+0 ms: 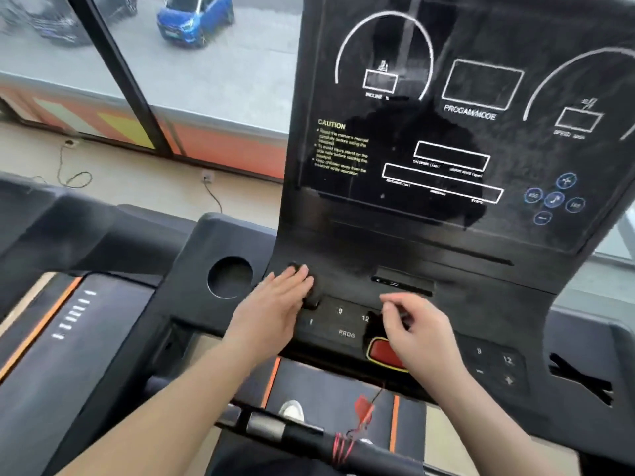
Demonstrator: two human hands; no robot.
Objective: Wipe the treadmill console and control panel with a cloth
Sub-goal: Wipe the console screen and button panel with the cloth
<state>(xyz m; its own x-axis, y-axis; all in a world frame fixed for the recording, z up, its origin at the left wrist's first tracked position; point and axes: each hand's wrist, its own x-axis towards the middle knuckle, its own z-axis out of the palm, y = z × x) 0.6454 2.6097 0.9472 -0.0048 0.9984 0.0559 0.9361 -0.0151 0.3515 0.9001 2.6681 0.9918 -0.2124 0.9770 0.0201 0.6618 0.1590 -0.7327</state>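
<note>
Dark cloth [312, 297], hard to tell from the black plastic, at the left end of the control panel [346, 326], just near of the upright console [446, 139]; pressed flat under the straight fingers of the left grip [275, 304], nothing clasped. Right grip [422, 334] blurred, hovering over the panel's middle and partly covering the red stop button [383, 352], fingers loosely curled with nothing seen in them. Round cup holder [230, 277] just left of the left grip; red safety cord [360, 410] hanging near, below the button; blue car [196, 18] through the window, far left.
</note>
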